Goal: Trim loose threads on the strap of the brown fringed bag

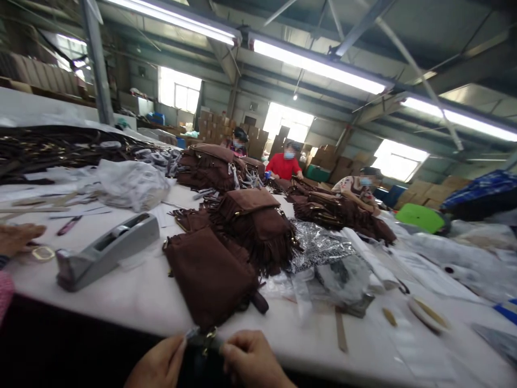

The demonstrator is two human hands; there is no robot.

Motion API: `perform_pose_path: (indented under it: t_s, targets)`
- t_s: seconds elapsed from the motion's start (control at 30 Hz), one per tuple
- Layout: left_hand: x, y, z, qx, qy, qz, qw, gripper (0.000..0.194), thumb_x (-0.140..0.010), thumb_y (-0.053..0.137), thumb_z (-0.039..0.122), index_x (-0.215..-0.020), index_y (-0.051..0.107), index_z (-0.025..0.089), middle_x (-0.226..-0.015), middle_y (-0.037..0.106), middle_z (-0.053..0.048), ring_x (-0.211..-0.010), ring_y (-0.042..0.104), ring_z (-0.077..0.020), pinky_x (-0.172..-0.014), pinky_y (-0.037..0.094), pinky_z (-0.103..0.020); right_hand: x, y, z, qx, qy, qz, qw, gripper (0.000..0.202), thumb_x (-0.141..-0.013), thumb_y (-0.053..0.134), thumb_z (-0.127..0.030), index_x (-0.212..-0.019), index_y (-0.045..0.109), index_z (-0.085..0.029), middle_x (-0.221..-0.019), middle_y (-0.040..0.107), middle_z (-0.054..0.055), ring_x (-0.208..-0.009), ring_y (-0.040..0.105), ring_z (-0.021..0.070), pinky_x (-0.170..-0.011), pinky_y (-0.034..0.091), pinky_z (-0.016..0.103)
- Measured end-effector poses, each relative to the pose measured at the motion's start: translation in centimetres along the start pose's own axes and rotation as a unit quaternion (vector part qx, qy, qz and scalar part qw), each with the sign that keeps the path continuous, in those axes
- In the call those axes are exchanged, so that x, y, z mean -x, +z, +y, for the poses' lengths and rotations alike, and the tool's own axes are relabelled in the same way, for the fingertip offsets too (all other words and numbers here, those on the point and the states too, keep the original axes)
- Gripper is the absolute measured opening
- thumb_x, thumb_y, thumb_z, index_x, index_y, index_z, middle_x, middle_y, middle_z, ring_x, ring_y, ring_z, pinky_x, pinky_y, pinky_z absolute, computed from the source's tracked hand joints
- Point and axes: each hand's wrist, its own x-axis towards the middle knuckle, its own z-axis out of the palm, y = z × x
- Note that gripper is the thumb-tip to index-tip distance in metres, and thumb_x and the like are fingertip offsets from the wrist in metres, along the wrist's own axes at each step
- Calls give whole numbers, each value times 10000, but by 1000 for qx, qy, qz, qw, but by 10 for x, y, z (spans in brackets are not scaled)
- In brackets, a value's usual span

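White table (133, 302) w/ brown suede bags piled mid. Nearest bag (210, 277) at near edge; left hand (159, 366) & right hand (252, 364) both pinch its metal clasp (208, 338). Tape dispenser (107, 250) left.

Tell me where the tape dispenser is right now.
In the head view, the grey tape dispenser sits on the left of the white table, just left of the nearest brown suede bag and ahead-left of the person's left hand.
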Motion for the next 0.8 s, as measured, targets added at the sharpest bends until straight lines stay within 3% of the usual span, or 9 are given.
perform_pose_path:
  t_s: [0.07,0.17,0.27,0.4,0.5,0.63,0.8]
  targets:
    - [3,-1,-4,-34,47,27,998,330,-944,435,431,-860,709,268,-839,728,-7,-809,694,-166,-744,530,-180,-13,33,-14,-26,-5,-14,1000,355,-725,695,-462,-600,624,-138,-491,548,-18,-401,421,62,-409,271,190]
    - [5,-1,-18,-106,152,81,979,284,-951,447,321,-831,699,270,-783,707,-3,-699,682,-149,-679,534,-177,-27,60,-24,-47,17,-7,999,324,-713,723,-409,-569,598,-146,-455,520,-34,-382,396,60,-394,260,189]
    - [5,2,-29,-181,241,128,945,274,-941,432,199,-851,682,261,-744,682,-5,-616,655,-147,-604,531,-190,-34,72,-25,-26,50,1,998,316,-714,721,-357,-519,568,-160,-412,495,-41,-354,372,64,-377,255,195]
    - [8,7,-32,-277,311,174,892,315,-929,377,111,-863,655,244,-738,675,-16,-595,652,-166,-576,546,-236,-34,76,-26,15,90,32,995,301,-738,651,-245,-467,536,-181,-371,469,-42,-317,365,74,-346,228,203]
    - [10,11,-32,-318,327,199,867,303,-935,350,108,-902,624,233,-757,685,-29,-618,673,-187,-554,550,-264,-33,77,-31,40,108,47,992,317,-733,588,-164,-427,508,-192,-355,454,-45,-289,351,71,-319,179,203]
    - [12,13,-34,-298,287,248,876,229,-996,358,223,-1100,557,176,-816,695,-54,-654,692,-173,-596,562,-242,-36,81,-32,54,123,65,989,304,-698,559,-101,-412,517,-193,-341,444,-47,-269,349,70,-294,178,192]
    - [13,9,-30,-327,338,248,847,301,-991,313,158,-1184,545,158,-854,696,-63,-696,698,-159,-641,561,-219,-40,87,-28,55,127,90,986,318,-724,583,-109,-426,512,-194,-343,450,-42,-257,359,80,-274,198,191]
